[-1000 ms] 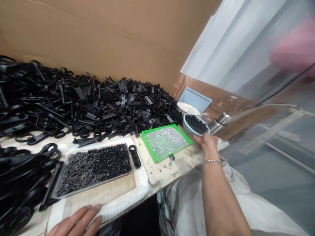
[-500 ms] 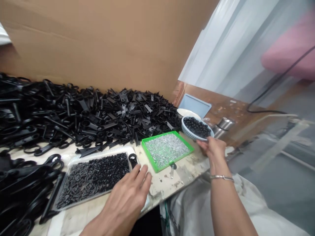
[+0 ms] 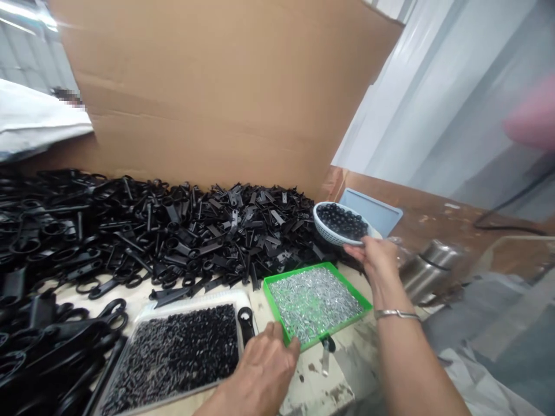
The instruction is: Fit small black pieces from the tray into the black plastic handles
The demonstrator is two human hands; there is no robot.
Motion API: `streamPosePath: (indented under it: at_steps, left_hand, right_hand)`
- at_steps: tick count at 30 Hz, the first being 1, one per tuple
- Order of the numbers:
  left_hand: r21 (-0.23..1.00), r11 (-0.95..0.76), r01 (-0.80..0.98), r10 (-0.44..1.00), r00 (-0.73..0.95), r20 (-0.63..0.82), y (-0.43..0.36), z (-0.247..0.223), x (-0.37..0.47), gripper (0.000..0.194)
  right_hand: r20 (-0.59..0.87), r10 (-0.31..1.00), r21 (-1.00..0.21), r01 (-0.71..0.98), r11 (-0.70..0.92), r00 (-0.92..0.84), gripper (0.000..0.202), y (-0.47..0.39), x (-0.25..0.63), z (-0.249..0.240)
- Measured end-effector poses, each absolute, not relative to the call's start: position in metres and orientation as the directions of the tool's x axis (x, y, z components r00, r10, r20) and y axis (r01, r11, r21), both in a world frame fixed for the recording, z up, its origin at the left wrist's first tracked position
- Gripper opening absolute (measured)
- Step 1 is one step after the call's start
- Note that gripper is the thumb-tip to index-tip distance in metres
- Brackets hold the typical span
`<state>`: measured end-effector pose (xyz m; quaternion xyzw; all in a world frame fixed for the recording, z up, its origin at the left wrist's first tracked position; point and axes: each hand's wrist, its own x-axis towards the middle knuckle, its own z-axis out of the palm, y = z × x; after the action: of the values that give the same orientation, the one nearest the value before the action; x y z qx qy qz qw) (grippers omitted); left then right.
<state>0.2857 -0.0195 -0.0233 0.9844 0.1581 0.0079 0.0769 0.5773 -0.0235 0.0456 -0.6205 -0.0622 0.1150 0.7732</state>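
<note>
My right hand (image 3: 379, 257) grips the near rim of a light blue plastic basket (image 3: 332, 234). Small black balls (image 3: 342, 221) fill the basket, which is raised and tilted at the edge of a heap of black parts. My left hand (image 3: 269, 361) is at the near left corner of a green tray (image 3: 342, 332), its fingers bent along the left rim and its thumb by the near rim; the fingertips are partly hidden. Many small silvery metal pins (image 3: 318, 297) lie in that tray.
A white tray (image 3: 177, 398) of small black pieces stands at left, with a black ring-ended part (image 3: 245, 323) beside it. Black plastic parts (image 3: 173, 231) pile up before a cardboard sheet (image 3: 217, 98). A blue bin (image 3: 377, 214) and a steel flask (image 3: 427, 268) are at right.
My left hand has moved right to the green tray's corner, its fingers now more bent. The basket has moved left and back toward the heap in my right hand. The view has shifted.
</note>
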Motion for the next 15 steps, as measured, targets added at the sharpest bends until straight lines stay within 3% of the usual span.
streamPosePath:
  at_steps: [8,15]
  left_hand:
    - [0.203,-0.939,0.277,0.266,0.961,-0.077,-0.007,-0.027,0.294,0.035]
    - [0.24,-0.934,0.264,0.243,0.963,-0.112,-0.007,-0.025,0.299,0.044]
  right_hand:
    - [-0.06,0.405,-0.981,-0.129,0.146,0.912,0.031,0.055,0.577,0.086]
    - [0.003,0.272,-0.993,-0.029,0.113,0.962,0.016,0.026,0.617,0.09]
